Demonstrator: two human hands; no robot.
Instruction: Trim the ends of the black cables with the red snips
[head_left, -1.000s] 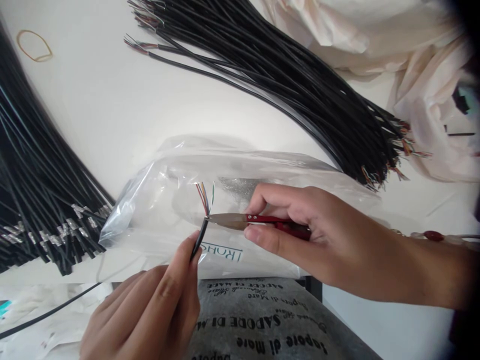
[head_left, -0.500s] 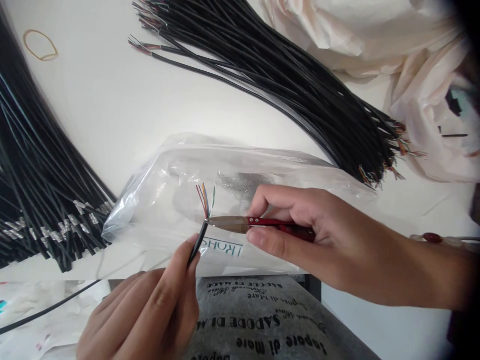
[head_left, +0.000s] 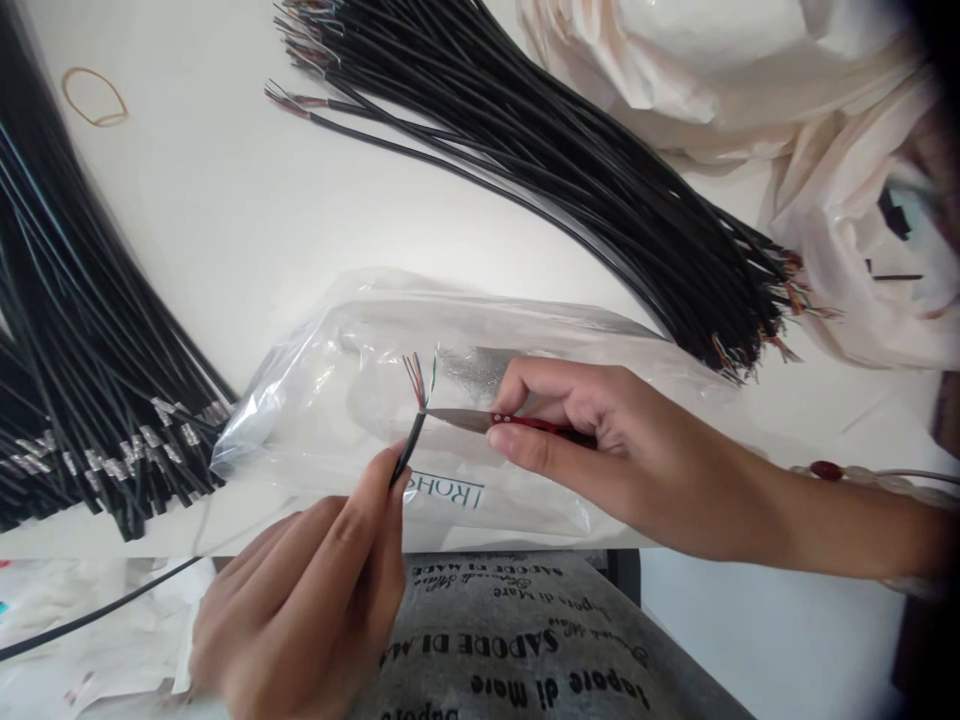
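Between thumb and forefinger, my left hand (head_left: 315, 580) pinches a black cable (head_left: 409, 448) close to its stripped end. Thin coloured wires (head_left: 418, 382), among them orange, blue and green, fan upward out of the black jacket. My right hand (head_left: 592, 430) grips a pair of red-handled thread snips (head_left: 465, 420). The snips' blades point left, their tips at the spot where the wires leave the jacket. Whether the tips touch the wires I cannot tell. Beneath both hands lies a clear plastic bag (head_left: 300, 400) with a patch of fine grey strands (head_left: 476, 368) on it.
A thick bundle of black cables (head_left: 525, 130) with bared ends crosses the table's back. Another bundle (head_left: 82, 300), its ends silvery, lies at left. A rubber band (head_left: 94, 97) rests between them. Pale plastic sheeting (head_left: 712, 80) is heaped at the back right.
Both hands, with the cable and snips, have shifted slightly up in the picture, the left hand also rightward. The snips' blades look more closed than before.
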